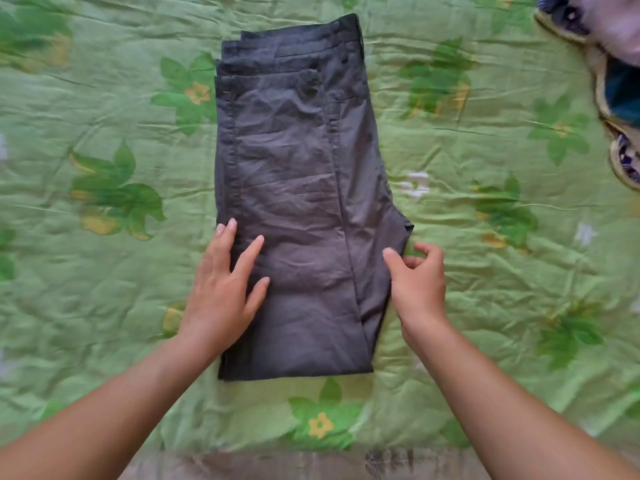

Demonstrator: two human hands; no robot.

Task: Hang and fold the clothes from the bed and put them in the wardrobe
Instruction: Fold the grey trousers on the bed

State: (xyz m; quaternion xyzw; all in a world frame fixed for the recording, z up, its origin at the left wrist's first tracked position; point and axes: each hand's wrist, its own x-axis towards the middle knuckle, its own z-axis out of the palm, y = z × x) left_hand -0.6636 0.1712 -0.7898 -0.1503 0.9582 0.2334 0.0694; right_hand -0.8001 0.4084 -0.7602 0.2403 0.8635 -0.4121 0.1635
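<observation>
Mostly green floral bedspread (485, 271); folded grey trousers (298, 188) mid-bed, left hand (221, 292) flat on them, right hand (419, 282) pinching edge.

Clothes pile (613, 64) top right is cut off by the frame edge, can't tell which garments. Left hand (221, 292) covers the near-left edge of the folded trousers (298, 188). Layers under the fold are hidden. Bed (104, 306) runs out of frame on three sides. Both forearms are cropped at the bottom.
</observation>
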